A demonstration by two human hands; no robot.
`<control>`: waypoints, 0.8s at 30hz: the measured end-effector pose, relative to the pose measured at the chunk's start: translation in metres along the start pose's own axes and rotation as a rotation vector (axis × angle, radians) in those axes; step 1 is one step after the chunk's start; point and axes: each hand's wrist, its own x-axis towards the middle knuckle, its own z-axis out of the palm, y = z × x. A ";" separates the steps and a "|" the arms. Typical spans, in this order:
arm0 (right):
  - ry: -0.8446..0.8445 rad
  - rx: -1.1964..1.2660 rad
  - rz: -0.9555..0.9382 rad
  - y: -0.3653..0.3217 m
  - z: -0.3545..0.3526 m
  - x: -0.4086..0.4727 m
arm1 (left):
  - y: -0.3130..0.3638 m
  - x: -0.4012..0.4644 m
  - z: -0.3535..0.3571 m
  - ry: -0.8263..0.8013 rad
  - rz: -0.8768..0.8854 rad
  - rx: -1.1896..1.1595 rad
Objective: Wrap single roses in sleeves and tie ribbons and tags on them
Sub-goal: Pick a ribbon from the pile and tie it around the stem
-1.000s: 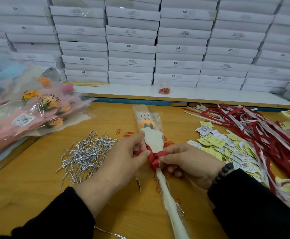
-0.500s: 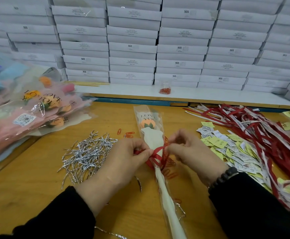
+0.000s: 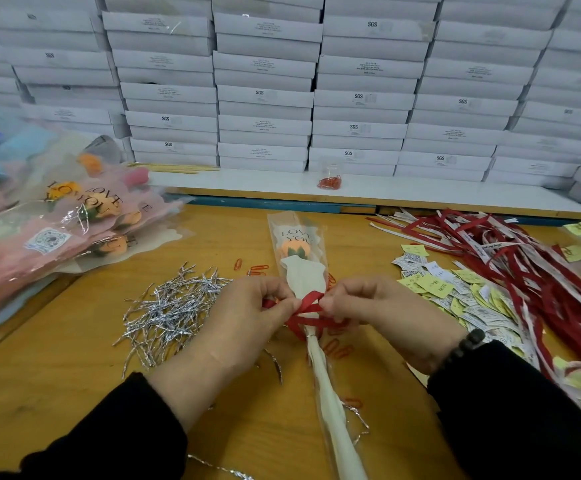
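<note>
At the centre of the frame a sleeved rose [image 3: 297, 249] lies on the wooden table [image 3: 57, 368], bloom toward the top. The left hand [image 3: 247, 317] and right hand [image 3: 379, 313] each pinch a red ribbon [image 3: 308, 308] crossing its stem. Silver twist ties [image 3: 171, 310] lie at centre left, finished roses [image 3: 57, 230] at upper left, tags [image 3: 455, 296] and loose ribbons [image 3: 510, 258] at right, white boxes [image 3: 265, 95] stacked across the top.

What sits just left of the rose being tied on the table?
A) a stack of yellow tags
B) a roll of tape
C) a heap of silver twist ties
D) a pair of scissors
C: the silver twist ties lie heaped beside the left hand, left of the sleeved rose; the yellow tags lie to its right.
</note>
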 end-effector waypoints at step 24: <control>0.088 -0.692 0.215 0.006 -0.060 -0.006 | -0.012 0.007 -0.017 0.099 0.104 0.720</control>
